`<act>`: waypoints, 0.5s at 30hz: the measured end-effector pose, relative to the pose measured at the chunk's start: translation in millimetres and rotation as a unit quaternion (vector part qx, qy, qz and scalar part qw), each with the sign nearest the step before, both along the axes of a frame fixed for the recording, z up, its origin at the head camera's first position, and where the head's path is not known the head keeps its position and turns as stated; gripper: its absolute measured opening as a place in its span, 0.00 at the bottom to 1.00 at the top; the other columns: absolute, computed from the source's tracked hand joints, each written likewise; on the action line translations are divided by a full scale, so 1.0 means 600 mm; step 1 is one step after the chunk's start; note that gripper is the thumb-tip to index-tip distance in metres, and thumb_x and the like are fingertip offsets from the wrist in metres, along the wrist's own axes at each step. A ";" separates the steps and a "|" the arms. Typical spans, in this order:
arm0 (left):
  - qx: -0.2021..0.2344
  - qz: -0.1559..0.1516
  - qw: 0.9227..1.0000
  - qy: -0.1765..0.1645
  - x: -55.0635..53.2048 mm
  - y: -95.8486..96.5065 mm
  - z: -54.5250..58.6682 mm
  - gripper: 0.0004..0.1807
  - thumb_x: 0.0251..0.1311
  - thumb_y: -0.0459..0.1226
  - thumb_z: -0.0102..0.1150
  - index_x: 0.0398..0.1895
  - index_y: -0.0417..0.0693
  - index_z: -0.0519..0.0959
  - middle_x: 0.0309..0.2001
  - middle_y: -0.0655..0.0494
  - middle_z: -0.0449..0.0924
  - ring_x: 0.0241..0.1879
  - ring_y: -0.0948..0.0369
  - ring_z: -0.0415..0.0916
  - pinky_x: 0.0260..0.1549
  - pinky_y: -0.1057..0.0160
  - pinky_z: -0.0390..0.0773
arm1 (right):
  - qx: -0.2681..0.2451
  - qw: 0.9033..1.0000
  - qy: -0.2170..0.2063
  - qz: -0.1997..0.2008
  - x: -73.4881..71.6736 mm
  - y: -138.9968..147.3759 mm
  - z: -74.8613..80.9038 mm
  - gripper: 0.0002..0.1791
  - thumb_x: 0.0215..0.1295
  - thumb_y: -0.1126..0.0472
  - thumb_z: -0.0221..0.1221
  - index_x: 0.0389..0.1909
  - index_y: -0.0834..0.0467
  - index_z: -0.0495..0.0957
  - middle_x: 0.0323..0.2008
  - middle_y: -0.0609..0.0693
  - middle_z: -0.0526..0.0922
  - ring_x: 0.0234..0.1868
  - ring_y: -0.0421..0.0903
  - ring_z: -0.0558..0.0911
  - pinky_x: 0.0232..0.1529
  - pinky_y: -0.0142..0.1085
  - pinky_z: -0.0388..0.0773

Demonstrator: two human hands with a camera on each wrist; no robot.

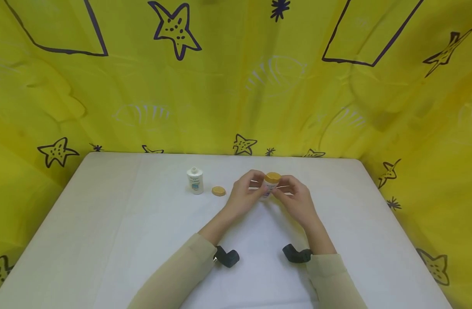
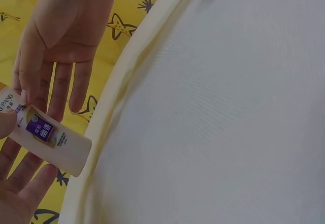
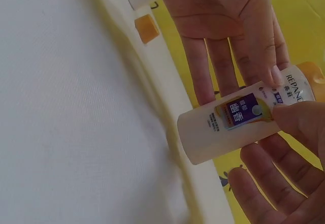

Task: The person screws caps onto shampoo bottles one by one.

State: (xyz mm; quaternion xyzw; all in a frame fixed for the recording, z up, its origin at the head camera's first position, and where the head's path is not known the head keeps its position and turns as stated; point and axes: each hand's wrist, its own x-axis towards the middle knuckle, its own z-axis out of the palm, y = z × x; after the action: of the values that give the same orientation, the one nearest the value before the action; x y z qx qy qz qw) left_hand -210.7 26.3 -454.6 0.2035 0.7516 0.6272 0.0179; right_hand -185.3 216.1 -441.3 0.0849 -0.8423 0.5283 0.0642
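Between my two hands is a small white bottle [image 3: 238, 115] with an orange-yellow cap [image 1: 272, 177] and a purple label. My left hand [image 1: 243, 192] holds it from the left, thumb against the front and fingers behind. From the right my right hand [image 1: 295, 198] grips it, its thumb [image 3: 299, 120] also on the label side. In the left wrist view the bottle's white base [image 2: 76, 155] sticks out past the fingers, over the far part of the table. The bottle stands nearly upright, cap up.
A second white bottle [image 1: 195, 181], uncapped, stands left of my hands on the white table [image 1: 143, 249]. Beside it lies a loose orange-yellow cap [image 1: 218, 191]. A yellow curtain [image 1: 205, 94] with starfish drawings hangs behind the table. Black curved pieces [image 1: 296, 253] show at both wrists.
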 end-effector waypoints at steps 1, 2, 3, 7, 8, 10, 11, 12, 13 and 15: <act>-0.002 0.000 1.000 0.000 -0.001 0.001 0.000 0.15 0.66 0.36 0.63 0.54 0.47 0.75 0.54 0.52 0.79 0.54 0.56 0.79 0.50 0.65 0.81 | 0.001 1.000 -0.002 -0.001 0.000 0.000 0.000 0.15 0.65 0.61 0.66 0.51 0.60 0.78 0.49 0.56 0.82 0.47 0.53 0.84 0.43 0.29 0.82; -0.003 0.000 1.000 -0.001 -0.001 0.001 -0.001 0.15 0.66 0.36 0.63 0.54 0.47 0.75 0.54 0.52 0.79 0.54 0.56 0.79 0.50 0.65 0.81 | 0.002 1.000 -0.003 -0.001 0.000 0.001 0.000 0.15 0.65 0.62 0.65 0.51 0.60 0.78 0.50 0.56 0.82 0.47 0.53 0.84 0.44 0.29 0.82; -0.004 -0.001 1.000 -0.002 -0.002 0.002 -0.002 0.15 0.66 0.36 0.63 0.54 0.47 0.75 0.54 0.53 0.79 0.54 0.56 0.79 0.50 0.65 0.81 | 0.003 1.000 -0.004 -0.002 -0.001 0.001 -0.001 0.15 0.65 0.62 0.66 0.51 0.61 0.78 0.50 0.56 0.82 0.48 0.54 0.84 0.44 0.29 0.82; -0.004 -0.002 1.000 -0.007 -0.004 0.002 -0.008 0.16 0.66 0.37 0.63 0.55 0.47 0.75 0.54 0.52 0.79 0.55 0.55 0.79 0.52 0.62 0.81 | 0.016 1.000 -0.005 -0.001 -0.002 0.001 -0.002 0.15 0.65 0.62 0.66 0.51 0.61 0.78 0.50 0.57 0.82 0.48 0.54 0.84 0.45 0.29 0.81; -0.004 -0.003 1.000 -0.008 -0.004 0.002 -0.009 0.16 0.66 0.37 0.63 0.55 0.46 0.75 0.55 0.51 0.79 0.55 0.54 0.79 0.52 0.61 0.81 | 0.019 1.000 -0.006 -0.001 -0.002 0.000 -0.003 0.16 0.65 0.62 0.66 0.51 0.61 0.78 0.50 0.57 0.82 0.48 0.54 0.84 0.46 0.29 0.81; -0.004 -0.003 1.000 -0.009 -0.004 0.001 -0.011 0.17 0.66 0.37 0.63 0.56 0.46 0.75 0.55 0.50 0.79 0.55 0.53 0.79 0.52 0.60 0.81 | 0.022 1.000 -0.006 -0.001 -0.002 0.000 -0.003 0.16 0.65 0.61 0.66 0.51 0.61 0.78 0.50 0.57 0.83 0.48 0.55 0.84 0.46 0.29 0.80; -0.005 -0.004 1.000 -0.010 -0.004 0.001 -0.011 0.17 0.66 0.37 0.63 0.56 0.46 0.75 0.55 0.50 0.79 0.55 0.53 0.79 0.52 0.60 0.81 | 0.023 1.000 -0.007 -0.001 -0.001 0.000 -0.003 0.16 0.66 0.60 0.66 0.52 0.61 0.78 0.51 0.57 0.83 0.49 0.55 0.84 0.47 0.29 0.80; -0.006 -0.004 1.000 -0.010 -0.003 0.001 -0.012 0.17 0.66 0.37 0.63 0.56 0.46 0.75 0.55 0.50 0.79 0.55 0.53 0.79 0.52 0.60 0.81 | 0.022 1.000 -0.008 -0.001 -0.001 0.000 -0.003 0.16 0.66 0.60 0.66 0.52 0.61 0.78 0.51 0.58 0.83 0.49 0.55 0.84 0.47 0.30 0.80; -0.008 -0.004 1.000 -0.010 -0.004 0.001 -0.012 0.17 0.66 0.37 0.63 0.56 0.46 0.75 0.55 0.50 0.79 0.55 0.54 0.79 0.52 0.61 0.81 | 0.021 1.000 -0.010 -0.003 -0.001 0.000 -0.004 0.16 0.66 0.60 0.66 0.52 0.61 0.78 0.51 0.58 0.83 0.49 0.55 0.84 0.47 0.30 0.79; -0.014 -0.004 1.000 -0.010 -0.004 0.001 -0.012 0.17 0.66 0.37 0.63 0.56 0.47 0.75 0.55 0.51 0.79 0.55 0.55 0.79 0.52 0.63 0.81 | 0.021 1.000 -0.014 -0.004 -0.001 0.001 -0.004 0.16 0.66 0.60 0.66 0.52 0.61 0.78 0.51 0.58 0.83 0.49 0.55 0.84 0.46 0.30 0.79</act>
State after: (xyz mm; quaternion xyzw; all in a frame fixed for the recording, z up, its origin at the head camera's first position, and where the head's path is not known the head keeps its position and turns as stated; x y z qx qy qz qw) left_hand -213.3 27.2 -462.0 0.1998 0.7592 0.6187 0.0308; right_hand -185.6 216.4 -443.6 0.0759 -0.8543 0.5115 0.0525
